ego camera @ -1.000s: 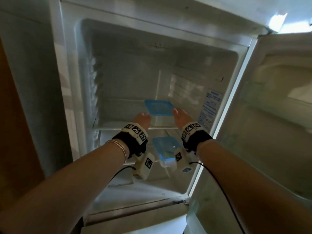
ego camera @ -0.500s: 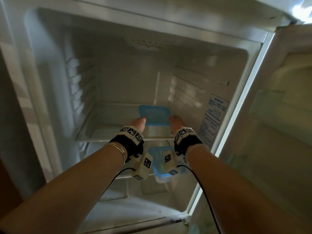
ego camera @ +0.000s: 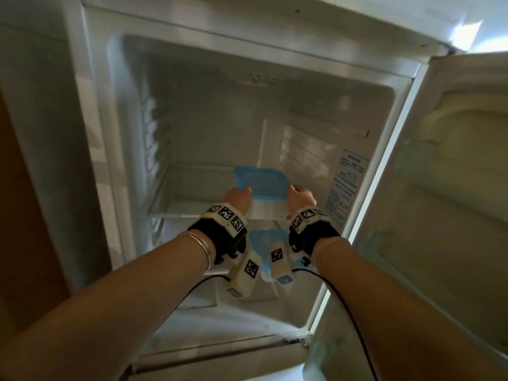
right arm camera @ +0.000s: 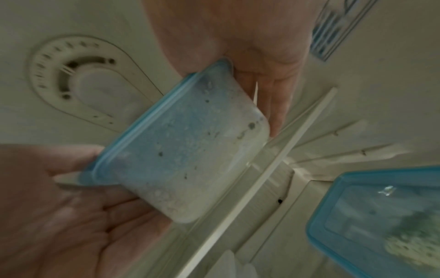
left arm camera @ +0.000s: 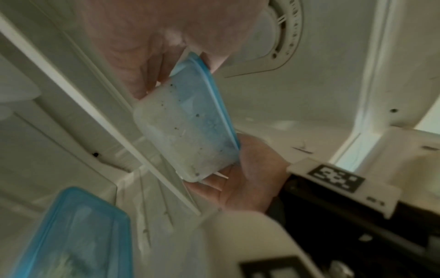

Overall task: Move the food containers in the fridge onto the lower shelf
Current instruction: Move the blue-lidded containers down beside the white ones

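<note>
A translucent food container with a blue lid [ego camera: 261, 184] is at the right front of the upper glass shelf [ego camera: 192, 193]. My left hand [ego camera: 239, 199] grips its left end and my right hand [ego camera: 299, 198] its right end. The wrist views show thumbs on the lid and fingers down the sides of the container [left arm camera: 190, 127] [right arm camera: 190, 146], held by the left hand [left arm camera: 171, 56] and the right hand [right arm camera: 250, 65]. Whether it is clear of the shelf I cannot tell. A second blue-lidded container [ego camera: 264, 240] [right arm camera: 381, 225] sits on the level below, partly hidden by my wrists.
The fridge door [ego camera: 453, 188] stands open on the right. Ribbed shelf rails line the left wall [ego camera: 154, 138], and a label [ego camera: 346, 188] is on the right wall. A thermostat dial [right arm camera: 78, 79] is in the ceiling. The left half of the upper shelf holds nothing.
Both hands have reached further in and taken hold of the upper container's two ends. The camera has shifted, so the fridge now sits more central.
</note>
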Demonstrator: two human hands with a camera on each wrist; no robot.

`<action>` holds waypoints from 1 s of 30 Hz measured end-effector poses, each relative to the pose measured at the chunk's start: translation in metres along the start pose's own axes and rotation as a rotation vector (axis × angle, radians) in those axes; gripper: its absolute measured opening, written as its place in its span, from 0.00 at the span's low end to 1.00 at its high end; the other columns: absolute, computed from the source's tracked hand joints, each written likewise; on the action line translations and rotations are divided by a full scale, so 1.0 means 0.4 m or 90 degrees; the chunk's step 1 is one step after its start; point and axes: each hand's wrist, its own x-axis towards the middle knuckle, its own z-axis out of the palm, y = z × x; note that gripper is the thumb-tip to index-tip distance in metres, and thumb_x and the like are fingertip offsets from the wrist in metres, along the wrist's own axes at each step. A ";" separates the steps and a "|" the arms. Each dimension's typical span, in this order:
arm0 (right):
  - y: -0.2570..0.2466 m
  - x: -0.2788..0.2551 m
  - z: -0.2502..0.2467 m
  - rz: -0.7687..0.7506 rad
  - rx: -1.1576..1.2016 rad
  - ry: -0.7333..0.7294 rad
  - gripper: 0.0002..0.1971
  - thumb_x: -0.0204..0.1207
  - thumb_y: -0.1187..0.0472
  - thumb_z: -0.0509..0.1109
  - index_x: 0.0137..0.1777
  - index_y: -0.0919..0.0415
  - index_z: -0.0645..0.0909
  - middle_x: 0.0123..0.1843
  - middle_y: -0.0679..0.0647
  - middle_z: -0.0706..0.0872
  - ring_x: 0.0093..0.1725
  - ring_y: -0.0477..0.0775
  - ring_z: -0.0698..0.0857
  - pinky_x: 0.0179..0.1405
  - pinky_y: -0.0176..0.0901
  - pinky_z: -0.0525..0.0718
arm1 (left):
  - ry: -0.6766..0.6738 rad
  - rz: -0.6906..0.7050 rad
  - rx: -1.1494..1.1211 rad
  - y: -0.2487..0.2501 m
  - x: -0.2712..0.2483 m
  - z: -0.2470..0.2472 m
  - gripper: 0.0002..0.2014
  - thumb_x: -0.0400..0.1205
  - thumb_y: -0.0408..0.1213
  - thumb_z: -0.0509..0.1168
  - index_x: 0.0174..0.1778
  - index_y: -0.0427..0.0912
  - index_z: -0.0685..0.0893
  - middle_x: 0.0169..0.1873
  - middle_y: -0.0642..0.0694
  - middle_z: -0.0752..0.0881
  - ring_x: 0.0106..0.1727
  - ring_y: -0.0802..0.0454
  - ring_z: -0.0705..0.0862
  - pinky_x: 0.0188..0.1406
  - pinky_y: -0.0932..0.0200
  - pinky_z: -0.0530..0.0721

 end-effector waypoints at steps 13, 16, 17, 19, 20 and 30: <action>0.109 -0.219 0.035 -0.027 -0.005 0.021 0.33 0.59 0.46 0.54 0.57 0.65 0.84 0.57 0.71 0.86 0.59 0.72 0.84 0.61 0.67 0.83 | -0.040 0.023 0.067 -0.142 -0.195 -0.071 0.22 0.87 0.37 0.48 0.70 0.24 0.73 0.69 0.25 0.76 0.69 0.34 0.77 0.67 0.48 0.76; 0.156 -0.227 0.069 -0.008 -0.019 0.005 0.34 0.59 0.47 0.53 0.58 0.65 0.83 0.56 0.71 0.86 0.59 0.73 0.84 0.61 0.67 0.83 | -0.046 0.011 0.055 -0.190 -0.194 -0.077 0.23 0.87 0.38 0.48 0.68 0.23 0.75 0.67 0.24 0.78 0.68 0.33 0.78 0.65 0.46 0.77; 0.176 -0.219 0.081 0.003 -0.025 -0.008 0.34 0.59 0.47 0.52 0.60 0.65 0.82 0.58 0.71 0.85 0.60 0.73 0.84 0.62 0.66 0.83 | -0.048 0.002 0.050 -0.204 -0.193 -0.079 0.23 0.87 0.38 0.48 0.68 0.23 0.75 0.67 0.25 0.78 0.68 0.33 0.78 0.66 0.46 0.77; 0.198 -0.225 0.105 0.029 -0.033 -0.028 0.35 0.61 0.46 0.51 0.63 0.64 0.80 0.61 0.71 0.83 0.61 0.72 0.83 0.63 0.66 0.82 | -0.051 -0.026 0.030 -0.229 -0.191 -0.082 0.22 0.87 0.37 0.49 0.70 0.24 0.73 0.70 0.25 0.76 0.71 0.34 0.76 0.69 0.46 0.75; 0.204 -0.230 0.115 0.042 -0.035 -0.038 0.34 0.63 0.46 0.52 0.63 0.65 0.80 0.62 0.71 0.83 0.61 0.71 0.82 0.63 0.66 0.82 | -0.057 -0.041 0.027 -0.242 -0.184 -0.083 0.22 0.87 0.36 0.49 0.72 0.24 0.71 0.72 0.26 0.74 0.73 0.34 0.74 0.72 0.46 0.73; 0.265 -0.196 0.188 0.096 -0.064 -0.101 0.18 0.81 0.57 0.53 0.59 0.67 0.78 0.51 0.65 0.77 0.60 0.73 0.82 0.62 0.65 0.82 | -0.058 -0.105 -0.006 -0.355 -0.079 -0.069 0.22 0.87 0.36 0.51 0.75 0.27 0.69 0.75 0.29 0.72 0.76 0.35 0.71 0.70 0.48 0.74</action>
